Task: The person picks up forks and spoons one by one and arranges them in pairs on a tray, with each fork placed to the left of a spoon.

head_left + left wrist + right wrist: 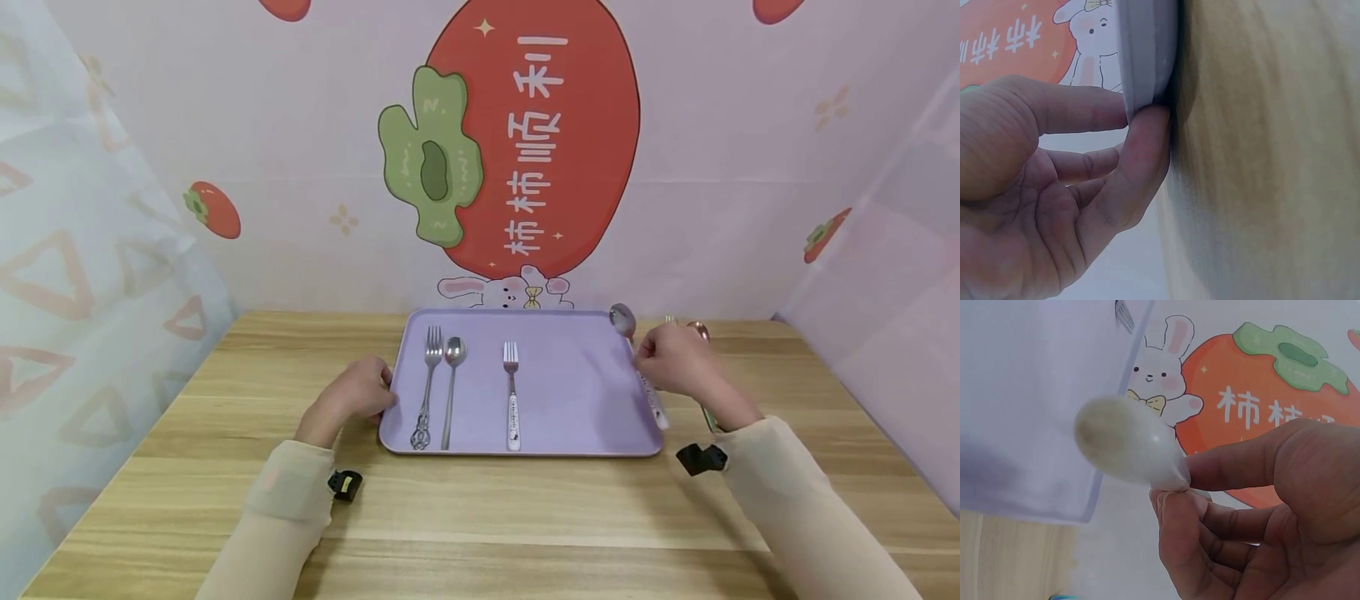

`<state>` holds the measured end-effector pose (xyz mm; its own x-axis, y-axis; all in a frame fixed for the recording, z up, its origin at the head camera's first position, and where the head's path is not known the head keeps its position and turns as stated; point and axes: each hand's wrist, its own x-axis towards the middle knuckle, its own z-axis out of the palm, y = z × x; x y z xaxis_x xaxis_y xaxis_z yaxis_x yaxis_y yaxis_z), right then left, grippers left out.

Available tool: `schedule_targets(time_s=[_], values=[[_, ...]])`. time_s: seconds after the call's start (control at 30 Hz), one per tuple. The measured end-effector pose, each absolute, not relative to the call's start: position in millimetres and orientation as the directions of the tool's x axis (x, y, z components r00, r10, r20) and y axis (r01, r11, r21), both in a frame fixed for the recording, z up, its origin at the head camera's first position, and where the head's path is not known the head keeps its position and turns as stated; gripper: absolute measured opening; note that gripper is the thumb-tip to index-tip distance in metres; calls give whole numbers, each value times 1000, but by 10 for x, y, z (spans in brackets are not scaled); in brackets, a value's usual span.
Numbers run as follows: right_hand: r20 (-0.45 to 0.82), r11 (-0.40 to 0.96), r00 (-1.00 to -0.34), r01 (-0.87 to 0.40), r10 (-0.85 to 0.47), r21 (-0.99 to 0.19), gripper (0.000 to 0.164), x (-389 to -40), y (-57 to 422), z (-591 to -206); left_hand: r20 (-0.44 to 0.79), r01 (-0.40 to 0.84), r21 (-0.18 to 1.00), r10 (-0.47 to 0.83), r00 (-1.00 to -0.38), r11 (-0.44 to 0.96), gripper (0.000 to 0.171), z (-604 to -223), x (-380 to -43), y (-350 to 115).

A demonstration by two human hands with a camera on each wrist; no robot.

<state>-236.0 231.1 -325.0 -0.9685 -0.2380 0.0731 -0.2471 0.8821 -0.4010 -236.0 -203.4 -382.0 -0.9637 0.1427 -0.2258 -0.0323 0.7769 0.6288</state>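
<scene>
My left hand (358,388) is at the left side of a lilac tray (577,375). In the left wrist view its thumb and a finger pinch the tray's edge (1147,56). Over the tray's right side, my right hand (675,360) pinches a spoon (654,403) with a white patterned handle. The bowl points to the back, and the handle's end slants toward the front. Seen from the right wrist, the white handle end (1125,440) sticks out from between thumb and fingers. Part of the spoon's middle is hidden by the hand.
On the tray lie an ornate-handled fork (427,387), a plain slim spoon (452,392) and a fork with a white printed handle (512,396). Right of the tray, partly behind the right hand, are a coppery spoon (699,330) and fork tines (671,319). A printed cloth (300,167) backs the wooden table (487,508).
</scene>
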Motion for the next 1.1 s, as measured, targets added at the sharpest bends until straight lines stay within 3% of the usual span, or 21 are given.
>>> schedule_targets(time_s=[1.1], values=[[55,832,-972,-223,-226,-508,31,-2410,1642,-3390,-217,-21,606,141,-966,795,17,-3821,-2350,-2025]])
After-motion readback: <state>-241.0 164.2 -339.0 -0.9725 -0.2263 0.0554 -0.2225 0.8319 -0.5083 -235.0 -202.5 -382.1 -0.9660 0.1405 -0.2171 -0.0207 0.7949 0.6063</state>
